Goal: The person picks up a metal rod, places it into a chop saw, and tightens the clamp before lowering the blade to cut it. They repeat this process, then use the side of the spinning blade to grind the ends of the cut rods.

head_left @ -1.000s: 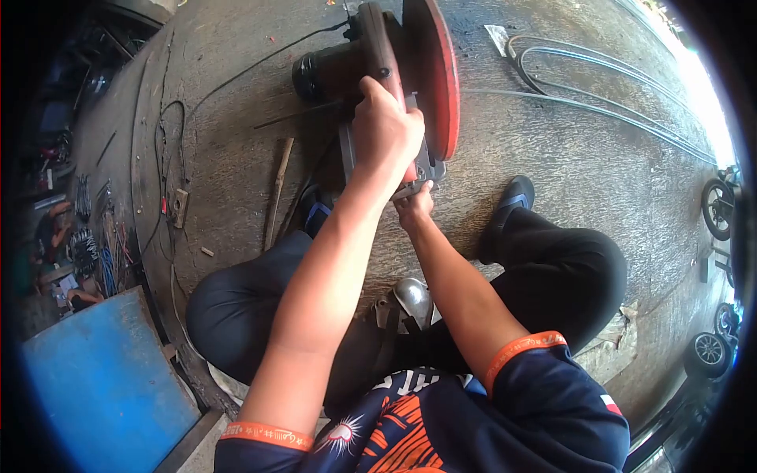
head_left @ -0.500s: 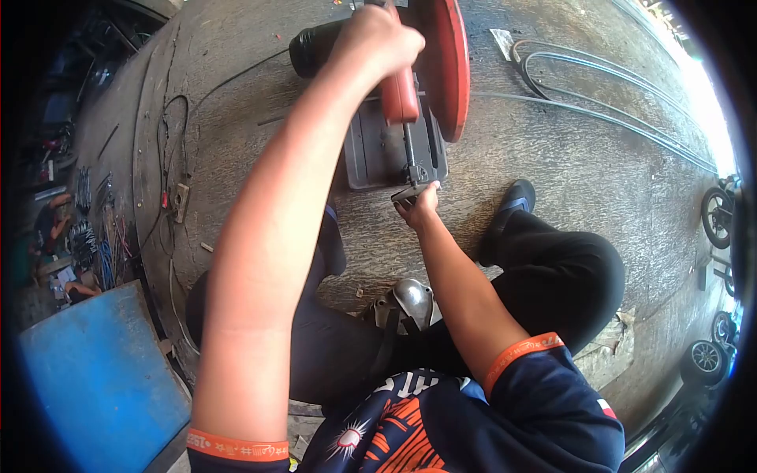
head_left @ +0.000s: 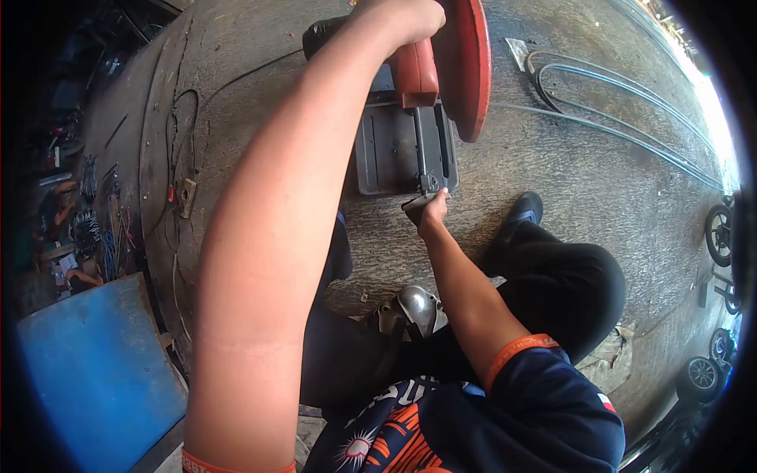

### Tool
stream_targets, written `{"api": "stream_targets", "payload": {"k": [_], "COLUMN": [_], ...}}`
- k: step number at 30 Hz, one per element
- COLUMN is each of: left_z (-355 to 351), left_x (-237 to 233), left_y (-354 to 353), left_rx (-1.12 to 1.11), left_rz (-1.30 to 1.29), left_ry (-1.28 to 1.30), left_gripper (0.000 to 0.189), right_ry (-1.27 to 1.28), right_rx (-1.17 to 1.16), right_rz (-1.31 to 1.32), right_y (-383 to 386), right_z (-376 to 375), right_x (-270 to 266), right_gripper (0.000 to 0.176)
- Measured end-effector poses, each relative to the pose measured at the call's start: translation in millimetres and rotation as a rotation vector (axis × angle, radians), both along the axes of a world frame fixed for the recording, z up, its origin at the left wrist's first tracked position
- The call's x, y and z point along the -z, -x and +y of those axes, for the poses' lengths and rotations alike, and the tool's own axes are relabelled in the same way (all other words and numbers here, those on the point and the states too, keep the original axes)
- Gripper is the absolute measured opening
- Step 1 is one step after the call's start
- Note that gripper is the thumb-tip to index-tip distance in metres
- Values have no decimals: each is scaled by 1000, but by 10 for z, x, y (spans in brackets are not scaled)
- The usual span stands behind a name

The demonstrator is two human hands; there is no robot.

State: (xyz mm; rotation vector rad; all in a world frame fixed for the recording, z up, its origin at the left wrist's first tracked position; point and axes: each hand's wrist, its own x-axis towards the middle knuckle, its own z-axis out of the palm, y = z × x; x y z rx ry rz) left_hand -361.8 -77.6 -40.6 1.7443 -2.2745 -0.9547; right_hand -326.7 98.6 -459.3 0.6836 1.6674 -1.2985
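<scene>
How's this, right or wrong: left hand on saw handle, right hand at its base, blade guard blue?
Wrong: the blade guard is red, not blue, per the head view. Left hand on saw handle, right hand at its base: correct.

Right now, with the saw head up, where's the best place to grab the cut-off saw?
Take the red handle, coming from above on its left side. It stands clear of the red blade guard on its right and slopes back toward the person. The left hand grips its top end.
</scene>
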Motion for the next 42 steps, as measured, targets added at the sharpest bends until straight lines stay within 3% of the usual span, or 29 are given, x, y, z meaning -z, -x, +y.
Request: {"api": "stream_targets", "payload": {"k": [7,8,10,13,22,24,26,30,32,39,42], "left_z": [-91,-169,-201,-149,-154,-254,-235,-250,-243,-185,-219], "left_x": [118,182,229,150,127,279,289,165,160,35,100], "left_y": [24,-19,-12,-39,-56,43,36,-3,19,-44,67], "left_rx": [20,136,126,114,131,76,17,118,59,71,19], "left_rz": [38,91,78,76,85,110,130,75,97,139,14], "left_ry": [54,101,85,46,18,57,93,7,42,2,19], "left_gripper": [47,35,35,36,36,36,35,48,50,58,60], "right_ry": [170,252,316,474,396,466,427,449,452,451,511], "right_rx": [50,76,34,50,57,212,205,131,102,86,107], "right_rz": [-15,-39,-34,-376,-372,-377,-394,-380,-376,-414,-447], "right_y": [-12,5,30,85,70,49,75,68,72,98,101], "right_z": [62,63,126,221,144,120,137,141,150,167,186], "right_x": [108,85,35,-15,-104,-41,-68,-126,-46,-118,-19], "right_gripper": [79,78,77,76,72,69,67,68,77,74,77]}}
